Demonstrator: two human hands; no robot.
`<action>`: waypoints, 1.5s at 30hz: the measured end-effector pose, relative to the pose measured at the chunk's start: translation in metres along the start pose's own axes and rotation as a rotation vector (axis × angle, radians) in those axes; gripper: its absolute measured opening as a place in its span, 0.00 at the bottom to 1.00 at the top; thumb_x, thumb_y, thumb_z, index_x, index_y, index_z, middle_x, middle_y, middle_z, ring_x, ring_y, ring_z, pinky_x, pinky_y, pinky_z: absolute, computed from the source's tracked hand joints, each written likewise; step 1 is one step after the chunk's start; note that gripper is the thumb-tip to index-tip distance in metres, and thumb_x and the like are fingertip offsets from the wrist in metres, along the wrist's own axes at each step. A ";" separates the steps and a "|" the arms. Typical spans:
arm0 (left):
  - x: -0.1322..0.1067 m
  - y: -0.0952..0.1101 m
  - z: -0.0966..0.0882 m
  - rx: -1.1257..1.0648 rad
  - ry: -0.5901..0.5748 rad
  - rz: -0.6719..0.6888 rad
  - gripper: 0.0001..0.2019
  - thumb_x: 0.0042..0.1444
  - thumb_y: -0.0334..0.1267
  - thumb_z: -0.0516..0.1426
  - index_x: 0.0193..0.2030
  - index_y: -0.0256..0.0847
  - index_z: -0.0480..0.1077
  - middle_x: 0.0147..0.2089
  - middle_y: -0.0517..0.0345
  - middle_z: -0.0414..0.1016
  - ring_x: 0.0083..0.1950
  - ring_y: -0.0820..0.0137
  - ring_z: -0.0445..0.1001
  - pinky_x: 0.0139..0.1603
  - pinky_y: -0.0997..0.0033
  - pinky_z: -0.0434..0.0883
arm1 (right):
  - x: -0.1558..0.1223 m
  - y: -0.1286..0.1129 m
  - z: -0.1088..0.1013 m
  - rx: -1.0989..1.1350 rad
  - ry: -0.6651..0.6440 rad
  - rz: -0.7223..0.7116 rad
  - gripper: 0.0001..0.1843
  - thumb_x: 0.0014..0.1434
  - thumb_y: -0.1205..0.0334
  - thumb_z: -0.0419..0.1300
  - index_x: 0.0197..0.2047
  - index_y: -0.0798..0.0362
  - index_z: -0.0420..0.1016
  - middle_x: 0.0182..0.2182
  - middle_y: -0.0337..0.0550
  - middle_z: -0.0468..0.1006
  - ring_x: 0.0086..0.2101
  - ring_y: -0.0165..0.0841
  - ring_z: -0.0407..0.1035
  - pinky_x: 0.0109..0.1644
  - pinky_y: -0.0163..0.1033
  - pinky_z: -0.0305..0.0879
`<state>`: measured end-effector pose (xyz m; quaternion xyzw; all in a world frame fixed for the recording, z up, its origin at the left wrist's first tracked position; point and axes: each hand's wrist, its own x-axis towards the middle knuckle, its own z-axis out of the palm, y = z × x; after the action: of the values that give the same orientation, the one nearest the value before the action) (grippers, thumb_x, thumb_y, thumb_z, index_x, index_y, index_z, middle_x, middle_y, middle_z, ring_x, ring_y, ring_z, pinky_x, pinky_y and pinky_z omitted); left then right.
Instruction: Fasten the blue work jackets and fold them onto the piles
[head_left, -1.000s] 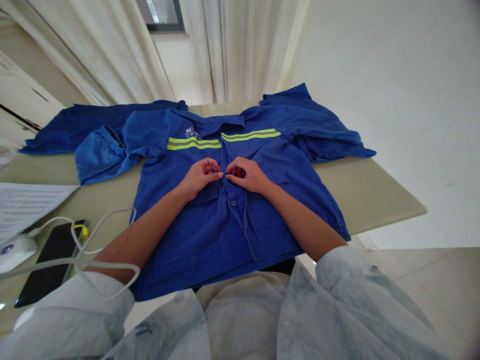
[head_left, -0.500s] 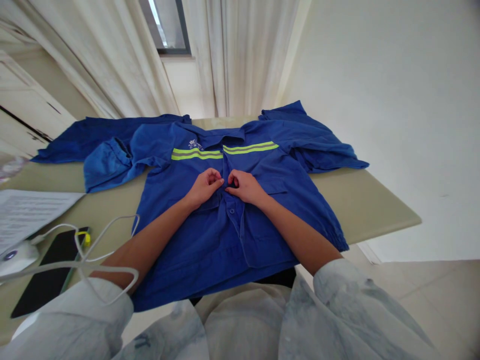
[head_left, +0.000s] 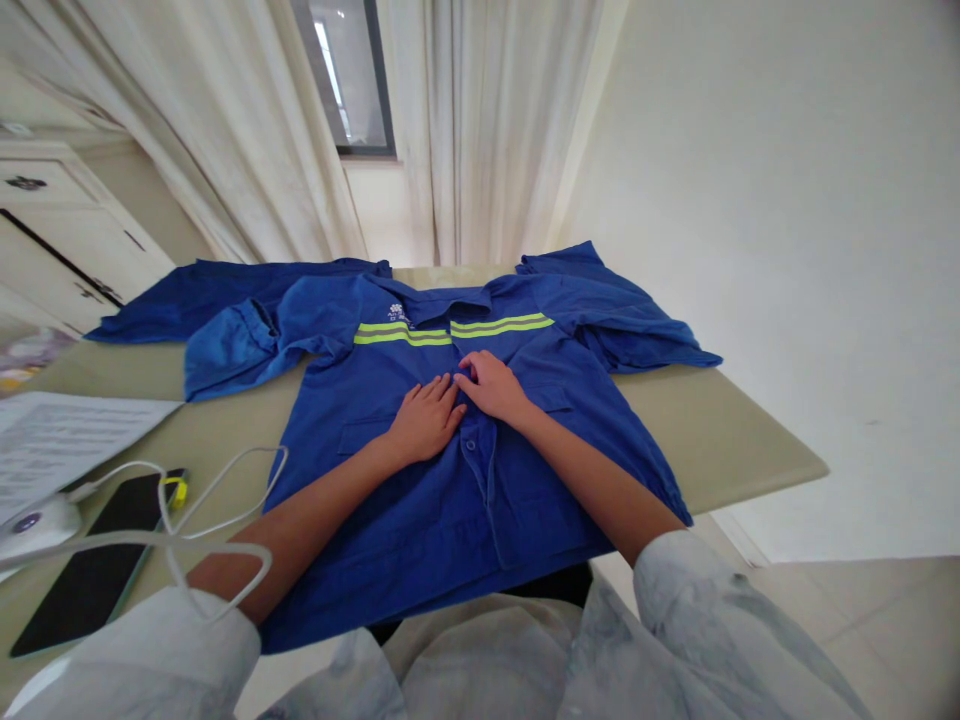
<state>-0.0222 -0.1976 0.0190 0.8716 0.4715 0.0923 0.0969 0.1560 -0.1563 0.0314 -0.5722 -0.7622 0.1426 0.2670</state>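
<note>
The left hand and right hand lay on a blue cotton work shirt with yellow-green reflective stripes, spread flat on a beige desk. Their fingers were apart, gripping nothing, just beside the button placket.

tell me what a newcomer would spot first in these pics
The blue work shirt spread across the beige table fills the middle of the view, with yellow-green reflective stripes running across its chest. The left hand and right hand lie on the shirt at its buttoned front, close together. Left of the shirt, a black phone sits under a white cable.
</note>
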 end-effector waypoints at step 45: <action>0.099 -0.055 -0.028 -0.257 0.136 0.195 0.12 0.64 0.39 0.56 0.42 0.45 0.83 0.41 0.50 0.83 0.44 0.57 0.79 0.50 0.61 0.71 | 0.035 0.048 0.005 0.769 0.016 0.241 0.15 0.51 0.52 0.70 0.37 0.53 0.80 0.28 0.36 0.79 0.23 0.28 0.67 0.28 0.34 0.66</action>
<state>-0.0209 -0.0828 0.0390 0.8854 0.3746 0.2194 0.1662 0.1843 -0.1075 0.0102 -0.5169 -0.5785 0.4435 0.4488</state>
